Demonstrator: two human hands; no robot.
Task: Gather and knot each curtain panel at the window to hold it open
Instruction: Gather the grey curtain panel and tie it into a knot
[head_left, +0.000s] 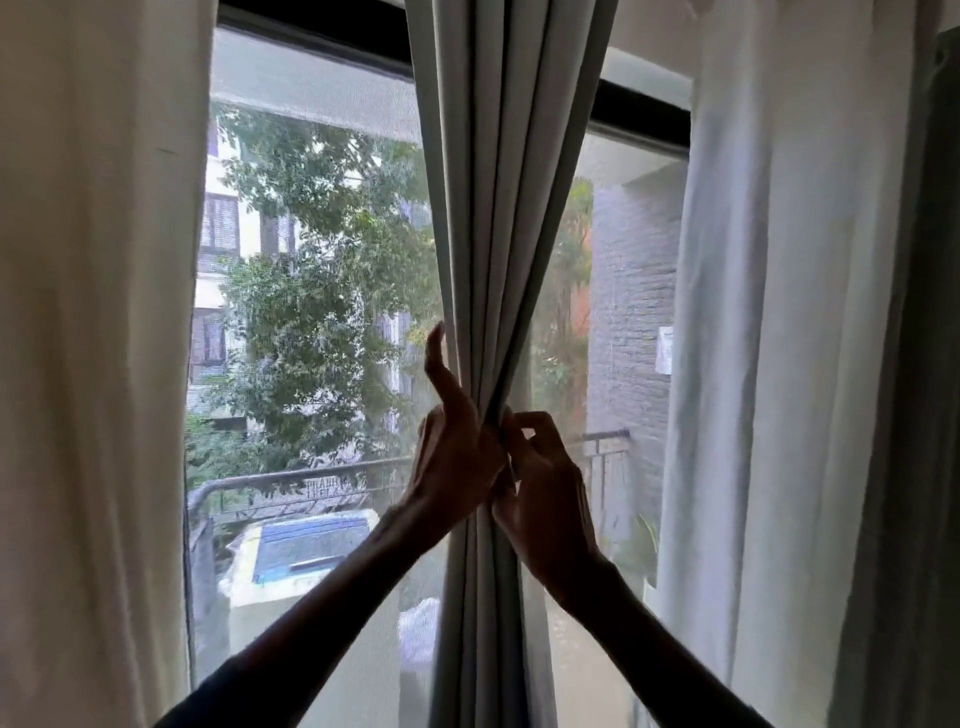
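Note:
A grey curtain panel (493, 208) hangs in the middle of the window, bunched into narrow folds and pinched to a waist at hand height. My left hand (452, 457) wraps that waist from the left, thumb sticking up along the folds. My right hand (545, 483) presses against it from the right with fingers curled onto the cloth. Both hands meet at the same spot. Below them the panel falls straight down. No knot shows in it.
A cream curtain (93, 364) covers the left side and a pale sheer curtain (769, 338) the right, with a darker panel (914, 415) at the far right edge. The black window frame (639, 111) crosses the top. Outside lie trees, a balcony railing (291, 486) and buildings.

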